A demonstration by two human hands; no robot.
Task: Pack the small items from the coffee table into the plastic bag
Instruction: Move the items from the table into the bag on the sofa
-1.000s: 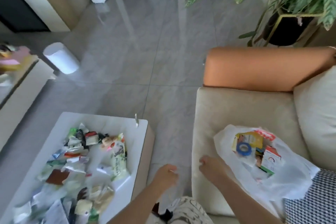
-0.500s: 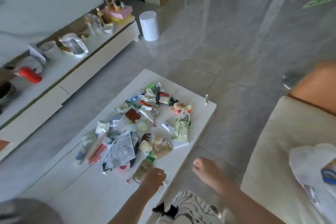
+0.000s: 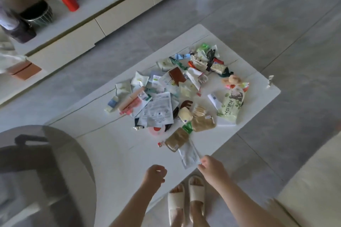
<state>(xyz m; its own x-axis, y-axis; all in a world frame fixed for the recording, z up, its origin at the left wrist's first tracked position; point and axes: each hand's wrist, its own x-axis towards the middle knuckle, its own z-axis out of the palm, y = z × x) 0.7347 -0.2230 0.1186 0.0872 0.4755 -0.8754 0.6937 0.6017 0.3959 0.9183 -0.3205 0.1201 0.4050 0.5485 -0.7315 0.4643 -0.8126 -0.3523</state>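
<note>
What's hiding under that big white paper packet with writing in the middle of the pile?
Under the white packet, a pink round thing and something dark peek out at its near edge, and more packets poke out at its far side. Whatever lies beneath its middle is covered and cannot be seen.

A home living room, shiny grey tile floor (image 3: 258, 14), low white coffee table (image 3: 114, 153) in front of the hands, long cream cabinet (image 3: 118, 14) far past it, soft sofa (image 3: 313, 190) to the right, slippers (image 3: 186, 199) below
</note>
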